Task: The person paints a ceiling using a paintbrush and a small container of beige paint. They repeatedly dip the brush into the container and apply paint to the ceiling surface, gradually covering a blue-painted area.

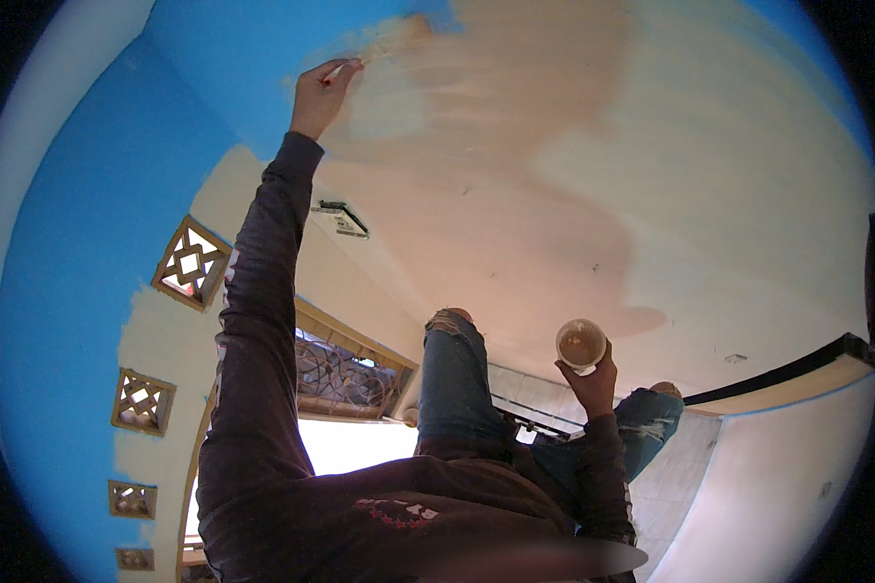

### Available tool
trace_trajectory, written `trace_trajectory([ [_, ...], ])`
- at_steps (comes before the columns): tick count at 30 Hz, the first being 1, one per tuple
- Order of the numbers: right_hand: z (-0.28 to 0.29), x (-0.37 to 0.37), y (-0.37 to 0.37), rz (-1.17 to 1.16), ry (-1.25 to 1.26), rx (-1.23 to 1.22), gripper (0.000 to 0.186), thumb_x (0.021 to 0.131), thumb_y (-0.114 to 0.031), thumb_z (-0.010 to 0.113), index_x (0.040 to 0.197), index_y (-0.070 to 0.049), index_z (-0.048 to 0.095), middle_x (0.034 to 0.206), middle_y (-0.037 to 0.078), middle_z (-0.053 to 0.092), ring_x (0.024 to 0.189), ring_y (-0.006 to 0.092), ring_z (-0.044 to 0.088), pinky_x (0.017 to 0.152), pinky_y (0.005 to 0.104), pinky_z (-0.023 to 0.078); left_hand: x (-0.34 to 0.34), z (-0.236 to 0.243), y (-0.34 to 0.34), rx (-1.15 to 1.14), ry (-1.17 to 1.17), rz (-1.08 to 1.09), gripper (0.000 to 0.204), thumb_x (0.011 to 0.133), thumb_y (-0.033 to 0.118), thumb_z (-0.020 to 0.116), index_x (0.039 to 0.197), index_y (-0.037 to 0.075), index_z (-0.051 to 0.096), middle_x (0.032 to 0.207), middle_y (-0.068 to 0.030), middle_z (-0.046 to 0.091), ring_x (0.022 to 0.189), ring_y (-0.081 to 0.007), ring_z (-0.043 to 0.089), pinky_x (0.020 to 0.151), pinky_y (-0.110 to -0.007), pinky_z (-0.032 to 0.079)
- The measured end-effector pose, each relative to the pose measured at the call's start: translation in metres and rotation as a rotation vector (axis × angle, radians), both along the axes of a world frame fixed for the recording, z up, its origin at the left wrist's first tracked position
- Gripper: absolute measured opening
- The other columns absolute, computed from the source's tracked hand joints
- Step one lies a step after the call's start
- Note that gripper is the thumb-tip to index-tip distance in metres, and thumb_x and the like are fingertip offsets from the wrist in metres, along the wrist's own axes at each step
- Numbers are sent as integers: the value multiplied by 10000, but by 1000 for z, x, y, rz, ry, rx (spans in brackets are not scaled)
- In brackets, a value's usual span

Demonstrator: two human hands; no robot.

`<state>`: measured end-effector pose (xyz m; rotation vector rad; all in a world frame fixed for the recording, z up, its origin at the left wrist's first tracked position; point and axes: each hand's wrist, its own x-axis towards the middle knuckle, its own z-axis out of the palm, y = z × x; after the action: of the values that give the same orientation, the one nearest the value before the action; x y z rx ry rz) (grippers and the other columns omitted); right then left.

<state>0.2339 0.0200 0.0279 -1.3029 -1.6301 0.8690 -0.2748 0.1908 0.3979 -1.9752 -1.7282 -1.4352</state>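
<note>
My left hand [321, 95] is raised far up to the wall, its fingers pinched round what looks like a paintbrush [377, 47]; the brush blends into the paint behind it. Its tip lies at the border between the blue paint [228, 58] and a wet-looking peach coat [515, 87]. Lower down, in front of my body, my right hand [596, 383] grips a round pale cup [580, 364] from below and the side. Thin peach-brown paint [581, 342] shows inside it.
Patterned vent blocks [192, 262] run down the left wall. A wall box [342, 220] sits below my raised arm, near a grilled window [350, 369]. On the right a dark-edged ledge [787, 374] juts out. My bent knees [452, 340] are beneath the painted wall.
</note>
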Motion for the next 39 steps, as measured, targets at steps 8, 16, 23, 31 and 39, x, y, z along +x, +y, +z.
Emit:
trace_trajectory([
  [8,1,0,-1,17,31,1,857,686,-281,939,1366,-33,480,1236,196,674,1149,328,674,941,430,564,-81,-7,-11,71,-30,98,329,973,397,692,1050,94,795,591,73,468,531,-36,310,477,-279,270],
  [16,9,-1,-3,19,39,2,836,687,-269,939,1350,-38,486,1211,192,686,1136,335,680,934,437,565,-157,-24,-32,61,-27,346,380,964,459,673,1000,100,795,600,24,502,548,-84,383,514,-320,336],
  [23,2,0,-3,9,31,-6,837,685,-268,940,1352,-42,488,1207,188,691,1137,328,681,933,435,564,-199,-48,-53,100,127,692,390,969,421,637,917,57,767,765,-158,702,697,-353,667,660,-457,517],
  [31,2,-5,-2,32,28,5,815,683,-263,940,1336,-41,505,1204,190,690,1124,328,685,935,430,562,-212,-53,-31,43,263,913,354,950,288,583,857,-27,714,863,-289,701,846,-484,687,765,-566,546],
  [39,2,-5,-3,41,15,-20,802,692,-252,934,1338,-46,505,1218,191,681,1150,328,672,948,427,556,-61,-33,-12,98,335,683,355,995,256,526,874,-46,667,809,-304,681,762,-494,675,692,-556,559],
])
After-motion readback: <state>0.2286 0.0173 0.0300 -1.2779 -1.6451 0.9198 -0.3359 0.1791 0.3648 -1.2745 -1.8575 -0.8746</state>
